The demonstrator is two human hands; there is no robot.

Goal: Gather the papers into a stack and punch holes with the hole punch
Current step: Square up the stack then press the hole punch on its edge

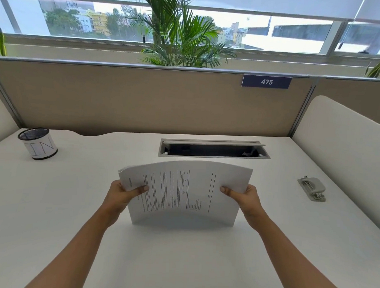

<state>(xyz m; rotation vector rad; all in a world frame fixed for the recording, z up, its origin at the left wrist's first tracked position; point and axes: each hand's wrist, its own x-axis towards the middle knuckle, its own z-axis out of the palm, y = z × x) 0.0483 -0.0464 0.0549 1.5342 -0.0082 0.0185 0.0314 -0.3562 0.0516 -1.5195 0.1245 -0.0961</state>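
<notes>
1. The stack of papers (183, 191) is standing upright on its long edge in the middle of the worktop (75, 204). Its printed face is turned toward the person, and its lower edge seems to be resting on the surface.
2. The left hand (120, 195) is gripping the stack's left side, with the thumb lying across the printed face and the other fingers hidden behind the sheets.
3. The right hand (245, 199) is gripping the right side in the same way, thumb in front and fingers out of sight behind.
4. The top of the stack is bowing in an arc, and the sheets at the upper left corner are fanning slightly apart.
5. The hole punch (311, 188) is lying on the worktop well apart from the papers, off to the right, with neither hand touching it.
6. A mesh cup (38, 144) wrapped in a paper band is standing at the far left.
7. An open cable hatch (213, 149) is sitting just behind the stack, before the partition (143, 99) that is carrying a label (266, 82) reading 475.
</notes>
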